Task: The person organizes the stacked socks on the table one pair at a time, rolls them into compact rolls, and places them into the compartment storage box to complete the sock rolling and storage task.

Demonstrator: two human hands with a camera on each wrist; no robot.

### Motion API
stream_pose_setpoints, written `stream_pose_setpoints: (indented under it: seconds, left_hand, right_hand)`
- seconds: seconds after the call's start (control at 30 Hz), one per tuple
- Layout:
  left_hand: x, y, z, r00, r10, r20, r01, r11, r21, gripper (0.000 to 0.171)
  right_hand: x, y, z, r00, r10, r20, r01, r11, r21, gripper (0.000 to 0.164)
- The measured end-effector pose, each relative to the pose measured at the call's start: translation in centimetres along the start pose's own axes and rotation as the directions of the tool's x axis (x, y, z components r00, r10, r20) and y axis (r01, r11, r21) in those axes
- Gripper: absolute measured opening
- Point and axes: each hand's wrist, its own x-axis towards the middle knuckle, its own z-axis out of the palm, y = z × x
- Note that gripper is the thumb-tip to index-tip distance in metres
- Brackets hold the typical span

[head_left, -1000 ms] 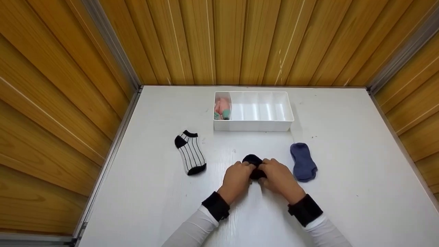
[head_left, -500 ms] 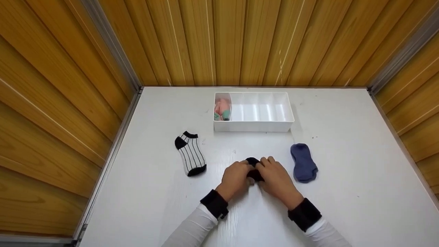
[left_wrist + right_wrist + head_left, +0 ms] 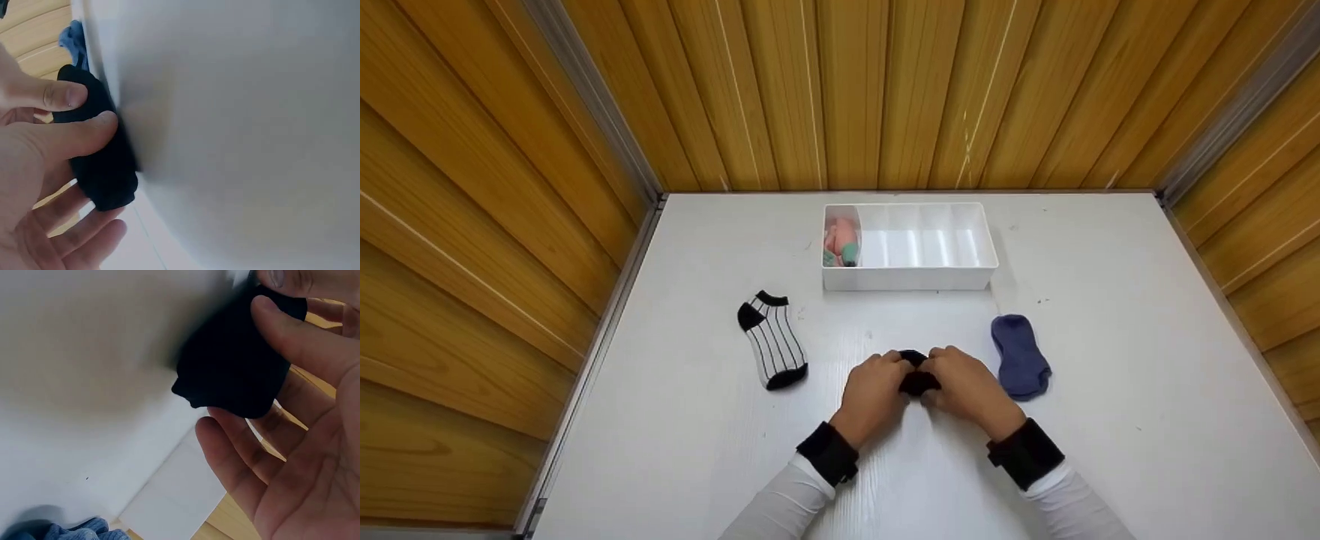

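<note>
Both hands hold a black sock (image 3: 919, 383) between them near the middle of the white table. It is bunched into a short roll. My left hand (image 3: 872, 391) grips its left end; in the left wrist view, the thumb presses on the dark roll (image 3: 104, 163) while fingers lie behind it. On the other side my right hand (image 3: 969, 391) pinches it, and the right wrist view has that thumb on the near face of the black fabric (image 3: 233, 360) with fingers spread behind. The sock's underside is hidden by the hands.
A white divided box (image 3: 907, 280) stands at the back, pink and green socks (image 3: 846, 238) in its leftmost compartment. Left of the hands lies a black-and-white striped sock (image 3: 776, 343); close to the right hand lies a blue sock (image 3: 1020, 357). Wood-patterned walls (image 3: 855, 97) border the table (image 3: 697, 450).
The black sock's far end has drawn in toward the hands, so less of it sticks out beyond the fingers. Both hands stay on it, shifting only slightly.
</note>
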Motion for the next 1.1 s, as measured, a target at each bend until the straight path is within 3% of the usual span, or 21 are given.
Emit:
stream_pose_setpoints:
  seconds: [0.17,0.33,0.53,0.63,0.8,0.97,1.1]
  left_hand:
    - [0.6,-0.2,-0.3,0.997,-0.03,0.077,0.034,0.998,-0.051,0.022]
    - [0.9,-0.4,-0.4,0.994,-0.047,0.099,0.056,0.995,-0.082,0.021]
    - [0.6,-0.1,-0.1,1.0,0.015,-0.017,-0.013,0.998,0.068,0.029]
    - [0.5,0.1,0.2,0.998,0.019,-0.061,-0.014,0.997,0.081,0.03]
    - [0.7,-0.1,0.4,0.999,-0.003,-0.044,0.003,1.0,0.001,0.023]
    - [1.0,-0.6,0.0,0.999,-0.039,0.019,0.041,0.992,-0.117,0.021]
    - [1.1,-0.8,-0.4,0.996,-0.057,0.07,0.068,0.986,-0.155,0.022]
  right_hand:
    - [-0.5,-0.3,0.8,0.994,-0.025,-0.103,0.014,0.995,-0.101,0.04]
    - [-0.5,-0.3,1.1,0.979,-0.059,-0.195,0.024,0.984,-0.176,0.035]
    - [0.0,-0.1,0.8,0.994,-0.009,-0.105,-0.003,0.994,-0.111,0.028]
    - [0.2,0.2,0.6,0.998,0.024,-0.059,-0.028,0.997,-0.066,0.029]
    - [-0.1,0.5,0.5,0.999,0.01,-0.049,-0.012,0.999,-0.042,0.032]
    - [-0.5,0.3,0.8,0.993,-0.043,-0.114,0.038,0.999,-0.039,0.041]
    - [-0.7,0.0,1.0,0.985,-0.062,-0.163,0.057,0.998,-0.037,0.039]
